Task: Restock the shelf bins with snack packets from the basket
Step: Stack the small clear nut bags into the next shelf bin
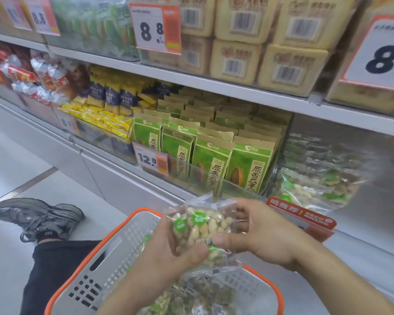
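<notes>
- A clear, crinkly snack packet (199,226) of pale nuts with round green stickers is held between both hands, above the basket and in front of the lower shelf. Its long axis runs roughly upright, tilted a little, with the crimped top seal pointing up toward the shelf and the lower seal hanging down past the thumbs.
- The left hand (168,253) cups the packet from below and behind, thumb pressed across its lower front, fingers curled round the far side and mostly hidden.
- The right hand (264,233) pinches the packet's right edge: thumb lying on the front near the left thumb, curled fingers at the upper right corner.
- Just beneath the thumbs sits the basket (96,260), grey perforated plastic with an orange rim, holding more clear packets (191,296) of nuts and greenish bits.
- Beyond the fingertips, a clear plastic bin (216,178) holds upright green-and-kraft paper pouches in tidy rows, with a price tag reading 12.8 (151,159) at its left end.
- To the right of the right fingers, a bin holds matching clear packets (314,183), behind a red-orange label (305,218).
- Left of the left hand, a grey sneaker (39,215) and black trouser leg rest on pale floor tiles.
</notes>
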`<state>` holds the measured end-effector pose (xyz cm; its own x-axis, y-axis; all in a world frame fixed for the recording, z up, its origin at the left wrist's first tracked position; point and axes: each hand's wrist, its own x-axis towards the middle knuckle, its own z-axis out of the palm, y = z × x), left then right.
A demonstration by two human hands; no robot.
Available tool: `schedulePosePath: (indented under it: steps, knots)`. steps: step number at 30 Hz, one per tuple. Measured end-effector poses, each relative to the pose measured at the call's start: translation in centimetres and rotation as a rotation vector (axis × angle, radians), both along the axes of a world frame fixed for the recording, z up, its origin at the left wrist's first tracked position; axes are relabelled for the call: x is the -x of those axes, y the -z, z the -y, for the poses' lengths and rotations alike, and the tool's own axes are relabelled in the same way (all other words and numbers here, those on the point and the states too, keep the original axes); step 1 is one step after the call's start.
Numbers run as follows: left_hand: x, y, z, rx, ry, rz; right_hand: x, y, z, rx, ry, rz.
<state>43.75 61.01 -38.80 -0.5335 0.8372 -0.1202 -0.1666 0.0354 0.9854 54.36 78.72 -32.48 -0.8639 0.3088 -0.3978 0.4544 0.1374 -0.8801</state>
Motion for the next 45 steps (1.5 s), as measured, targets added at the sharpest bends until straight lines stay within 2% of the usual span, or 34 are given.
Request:
schedulePosePath:
  steps: [7,10,13,15,21,24,28,30,33,38,42,45]
  knots:
    - [0.2,-2.1,-0.6,-0.038,0.080,-0.089,-1.2,-1.9,-0.1,-0.430,-0.036,-0.210]
    - [0.6,-3.7,-1.1,-0.029,0.162,-0.151,-1.8,-2.1,-0.5,-0.385,0.021,-0.293]
    - [0.8,-5.0,-1.7,-0.048,0.166,-0.186,-2.5,-2.7,-0.6,-0.239,-0.012,-0.216]
    - [0.7,-5.6,-2.3,-0.026,0.172,-0.249,-2.8,-3.1,-1.0,-0.178,-0.024,-0.233]
    - [-0.1,-7.9,-4.4,-0.046,0.091,-0.519,-3.7,-4.4,-2.3,-0.281,0.013,-0.405]
    - [-0.7,-8.8,-5.8,-0.133,0.020,-0.659,-4.8,-5.4,-3.2,-0.431,0.092,-0.493]
    - [-1.9,-8.7,-8.9,-0.185,-0.003,-0.751,-7.2,-6.9,-4.3,-0.691,0.223,-0.600]
    - [-2.1,-8.0,-10.7,-0.152,-0.026,-0.937,-8.8,-7.1,-5.1,-0.841,0.265,-0.621]
    - [-2.1,-6.5,-12.9,-0.043,-0.038,-1.112,-11.2,-7.2,-6.8,-0.980,0.346,-0.564]
    - [-3.3,-3.4,-15.1,0.072,0.038,-1.062,-14.6,-6.1,-9.6,-1.100,0.460,-0.276]
    - [-4.0,-1.6,-15.3,0.049,0.000,-1.090,-15.1,-4.9,-11.5,-1.041,0.499,0.031]
    - [-3.9,-1.0,-15.4,0.024,-0.044,-1.099,-14.1,-3.3,-13.4,-0.923,0.459,0.138]
